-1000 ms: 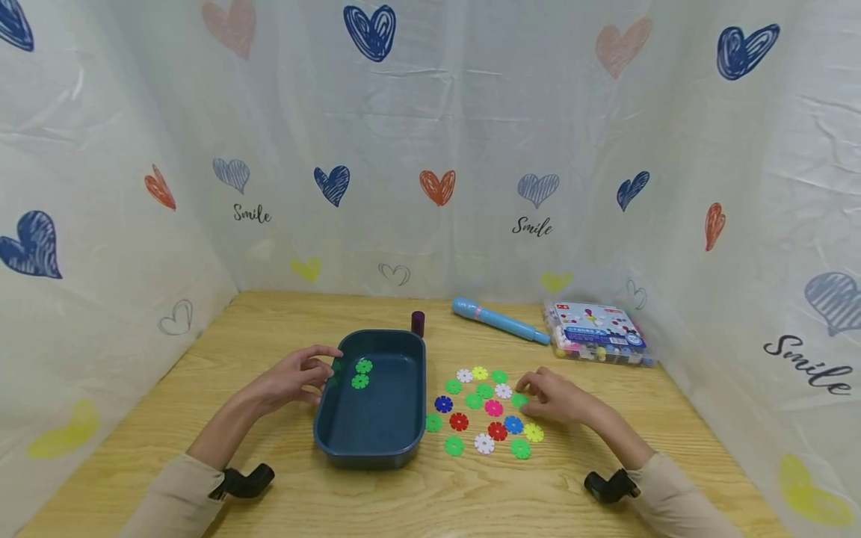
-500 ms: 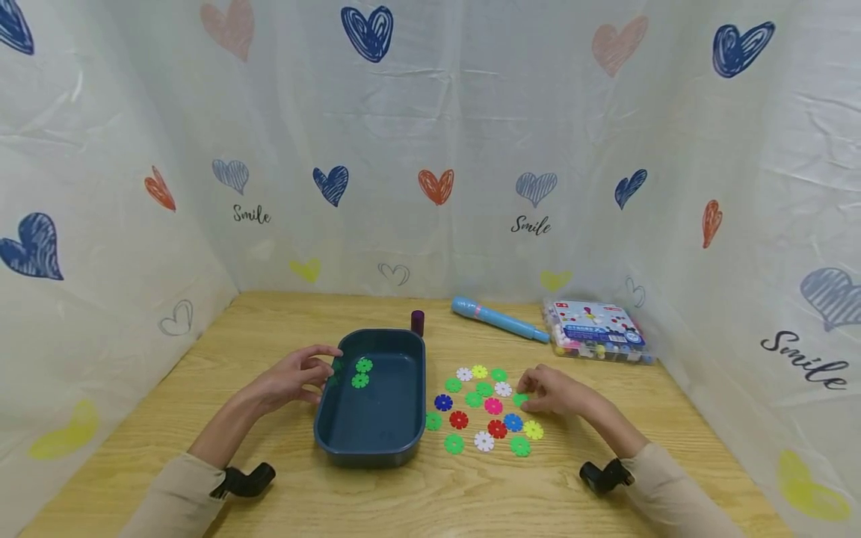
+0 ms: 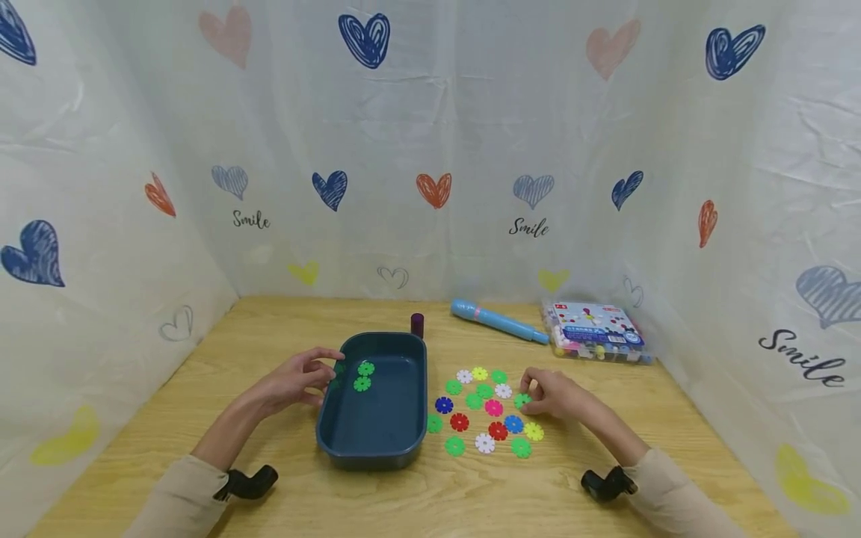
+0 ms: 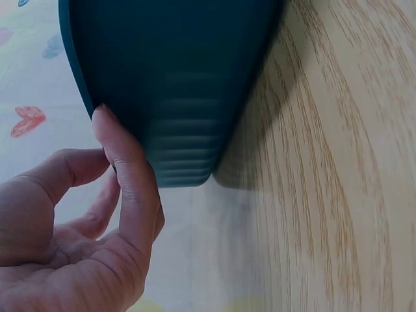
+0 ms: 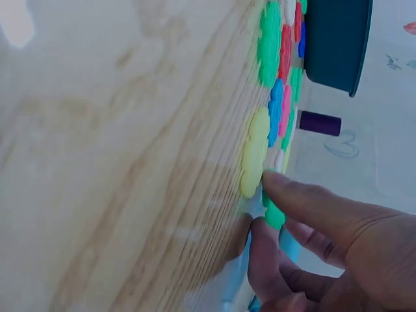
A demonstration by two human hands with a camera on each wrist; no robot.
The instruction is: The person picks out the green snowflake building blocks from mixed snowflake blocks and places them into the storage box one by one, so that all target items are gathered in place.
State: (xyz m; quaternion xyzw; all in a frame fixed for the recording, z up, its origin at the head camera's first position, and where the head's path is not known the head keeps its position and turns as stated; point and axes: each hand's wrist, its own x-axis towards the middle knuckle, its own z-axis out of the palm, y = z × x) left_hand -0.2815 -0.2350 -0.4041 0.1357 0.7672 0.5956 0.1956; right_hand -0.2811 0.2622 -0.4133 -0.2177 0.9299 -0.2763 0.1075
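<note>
Head view: left hand [image 3: 298, 382] around tray rim [image 3: 368, 455], right hand [image 3: 553, 394] apparently around green disc [image 3: 522, 400]

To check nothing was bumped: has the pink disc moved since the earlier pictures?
No: in the head view, the pink disc shows no shift against the dark blue disc.

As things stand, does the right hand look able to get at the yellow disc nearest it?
Likely yes: the yellow disc lies flat on the table beside the right hand, with nothing seen covering it. The green disc at the fingers may need leaving first.
</note>
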